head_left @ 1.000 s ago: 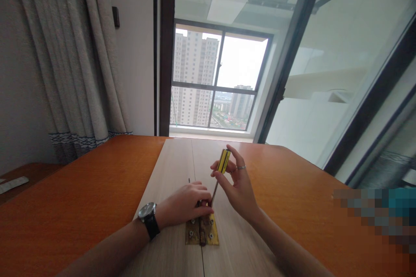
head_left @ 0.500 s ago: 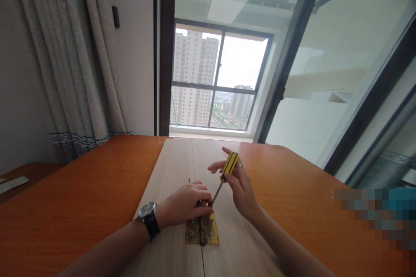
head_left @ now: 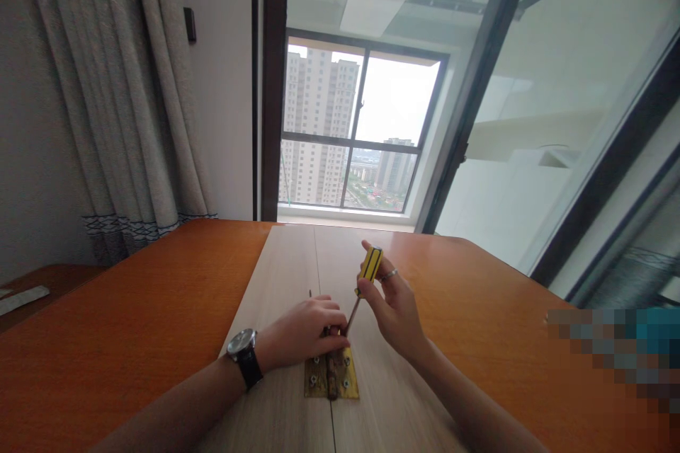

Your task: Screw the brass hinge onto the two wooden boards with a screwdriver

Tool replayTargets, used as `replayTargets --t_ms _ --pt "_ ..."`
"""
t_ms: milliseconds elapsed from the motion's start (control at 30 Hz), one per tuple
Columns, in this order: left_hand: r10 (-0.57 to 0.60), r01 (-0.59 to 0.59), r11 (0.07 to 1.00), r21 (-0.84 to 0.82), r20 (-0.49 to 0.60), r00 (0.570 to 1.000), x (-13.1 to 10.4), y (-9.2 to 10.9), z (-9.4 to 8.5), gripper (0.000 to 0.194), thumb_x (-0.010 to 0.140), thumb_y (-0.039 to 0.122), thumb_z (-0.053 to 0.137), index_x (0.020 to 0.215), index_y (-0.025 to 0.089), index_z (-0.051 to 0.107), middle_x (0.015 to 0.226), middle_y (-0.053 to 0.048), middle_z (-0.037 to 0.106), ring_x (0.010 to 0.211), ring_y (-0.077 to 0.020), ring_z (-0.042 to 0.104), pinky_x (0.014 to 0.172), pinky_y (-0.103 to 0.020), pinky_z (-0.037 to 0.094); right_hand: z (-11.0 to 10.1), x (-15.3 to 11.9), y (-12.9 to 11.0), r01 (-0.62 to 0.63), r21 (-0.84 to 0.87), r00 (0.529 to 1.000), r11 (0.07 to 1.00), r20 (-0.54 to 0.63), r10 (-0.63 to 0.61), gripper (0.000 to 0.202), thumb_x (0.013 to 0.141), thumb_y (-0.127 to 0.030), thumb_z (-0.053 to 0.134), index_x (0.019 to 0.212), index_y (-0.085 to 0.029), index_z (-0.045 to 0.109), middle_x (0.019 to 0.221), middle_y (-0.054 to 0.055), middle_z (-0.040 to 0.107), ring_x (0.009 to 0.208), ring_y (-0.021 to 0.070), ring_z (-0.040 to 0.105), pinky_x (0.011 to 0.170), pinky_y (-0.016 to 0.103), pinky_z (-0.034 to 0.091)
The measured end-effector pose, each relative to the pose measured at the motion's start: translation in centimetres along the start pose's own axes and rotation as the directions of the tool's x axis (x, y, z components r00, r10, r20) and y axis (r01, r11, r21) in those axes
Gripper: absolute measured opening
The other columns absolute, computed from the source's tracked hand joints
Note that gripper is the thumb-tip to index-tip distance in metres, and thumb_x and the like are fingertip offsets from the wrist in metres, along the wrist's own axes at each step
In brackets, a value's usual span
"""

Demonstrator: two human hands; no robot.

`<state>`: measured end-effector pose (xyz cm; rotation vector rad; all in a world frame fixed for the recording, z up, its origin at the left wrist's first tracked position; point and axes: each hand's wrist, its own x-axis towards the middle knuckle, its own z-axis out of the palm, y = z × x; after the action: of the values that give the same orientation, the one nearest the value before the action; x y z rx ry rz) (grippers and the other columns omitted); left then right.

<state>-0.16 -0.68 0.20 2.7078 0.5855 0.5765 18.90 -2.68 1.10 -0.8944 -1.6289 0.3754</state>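
A screwdriver (head_left: 370, 264) with a yellow-and-black handle is gripped in my right hand (head_left: 396, 308), thumb and fingers closed round the handle. Its metal shaft slants down to the left, and the tip disappears at the fingers of my left hand (head_left: 311, 328). Those fingers are curled together over the far part of a brass hinge (head_left: 332, 383), so what they pinch is hidden. The hinge lies open across the seam between two pale wooden boards (head_left: 276, 276); several cross-head screws show in its near part. A thin pointed bit sticks up just beyond my left knuckles.
The boards rest on an orange-brown wooden table (head_left: 175, 297). A grey curtain (head_left: 122, 85) hangs at the left, and a glass door with a dark frame (head_left: 467, 127) stands beyond the table. A pale strip (head_left: 24, 299) lies on a lower surface at far left.
My right hand has turned slightly on the screwdriver: its outstretched fingers have folded in round the handle, which leans a little further left. My left hand and the hinge stay in place.
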Motion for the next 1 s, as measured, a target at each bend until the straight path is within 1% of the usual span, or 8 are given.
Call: replayTargets --t_ms 100,233,300,367,467,667,800,1000 --pt "-0.002 0.002 1.0 -0.005 0.004 1.0 0.0 -0.1 0.0 0.018 0.089 0.029 0.065 0.078 0.018 0.057 0.083 -0.001 0.06 0.084 -0.0168 0.054 0.073 -0.025 0.04 0.1 0.0 -0.1 0.01 0.034 1.0 0.999 -0.012 -0.01 0.051 0.094 -0.031 0.055 0.142 -0.024 0.042 0.093 0.003 0.059 0.08 0.0194 0.051 0.075 0.036 0.048" --pt "0.001 -0.001 1.0 -0.004 -0.008 1.0 0.0 -0.1 0.1 0.018 0.089 0.029 0.065 0.078 0.018 0.058 0.081 0.0 0.059 0.083 -0.0162 0.054 0.072 -0.025 0.04 0.2 0.1 -0.8 0.013 0.14 1.0 0.99 0.011 -0.015 0.048 0.097 -0.03 0.05 0.144 -0.024 0.04 0.088 0.003 0.061 0.075 0.0183 0.056 0.071 0.036 0.049" --pt "0.004 -0.004 1.0 -0.004 -0.012 1.0 0.0 -0.1 0.2 0.019 0.089 0.029 0.065 0.077 0.018 0.057 0.08 0.0 0.059 0.083 -0.0161 0.054 0.073 -0.025 0.04 0.2 0.1 -1.1 0.023 0.205 0.999 0.979 0.035 -0.031 0.051 0.099 -0.031 0.046 0.147 -0.025 0.034 0.088 0.004 0.064 0.074 0.0184 0.06 0.072 0.037 0.05" --pt "0.005 -0.005 1.0 -0.007 -0.013 1.0 0.0 -0.1 0.2 0.02 0.089 0.029 0.065 0.076 0.017 0.056 0.079 0.0 0.058 0.083 -0.016 0.054 0.073 -0.025 0.04 0.2 0.0 -1.3 0.046 0.25 0.998 0.967 0.039 -0.058 0.057 0.1 -0.031 0.045 0.152 -0.027 0.023 0.092 0.005 0.067 0.074 0.0192 0.064 0.073 0.039 0.051" --pt "-0.001 0.001 1.0 -0.011 -0.01 1.0 0.0 -0.2 0.2 0.02 0.089 0.029 0.065 0.076 0.017 0.056 0.079 0.0 0.059 0.083 -0.0162 0.054 0.074 -0.025 0.04 0.1 -0.1 -1.3 0.081 0.25 0.995 0.965 0.038 -0.093 0.065 0.099 -0.03 0.045 0.154 -0.03 0.011 0.097 0.006 0.069 0.075 0.0201 0.067 0.072 0.04 0.052" --pt "-0.001 0.001 1.0 -0.017 0.0 1.0 0.0 -0.2 0.1 0.018 0.09 0.03 0.064 0.078 0.018 0.059 0.08 -0.001 0.059 0.084 -0.0169 0.055 0.075 -0.026 0.041 0.0 -0.1 -1.2 0.148 0.2 0.985 0.969 0.056 -0.162 0.052 0.097 -0.029 0.05 0.145 -0.029 0.03 0.089 0.004 0.069 0.076 0.0198 0.066 0.075 0.041 0.052" --pt "0.006 -0.006 1.0 -0.004 -0.004 1.0 0.0 -0.2 0.1 0.016 0.089 0.029 0.065 0.079 0.018 0.06 0.08 -0.001 0.06 0.084 -0.017 0.055 0.075 -0.026 0.041 0.2 0.1 -1.3 0.141 0.156 0.989 0.978 0.024 -0.147 0.055 0.093 -0.025 0.057 0.141 -0.029 0.03 0.085 0.001 0.069 0.071 0.0189 0.067 0.076 0.041 0.052" --pt "0.009 -0.009 1.0 0.011 -0.009 1.0 0.0 -0.2 0.1 0.016 0.089 0.029 0.066 0.079 0.018 0.06 0.08 -0.001 0.06 0.084 -0.0167 0.055 0.075 -0.026 0.041 0.3 0.0 -1.0 0.084 0.205 0.993 0.975 0.063 -0.098 0.054 0.098 -0.028 0.049 0.145 -0.029 0.022 0.093 0.005 0.071 0.073 0.0204 0.069 0.074 0.042 0.053"
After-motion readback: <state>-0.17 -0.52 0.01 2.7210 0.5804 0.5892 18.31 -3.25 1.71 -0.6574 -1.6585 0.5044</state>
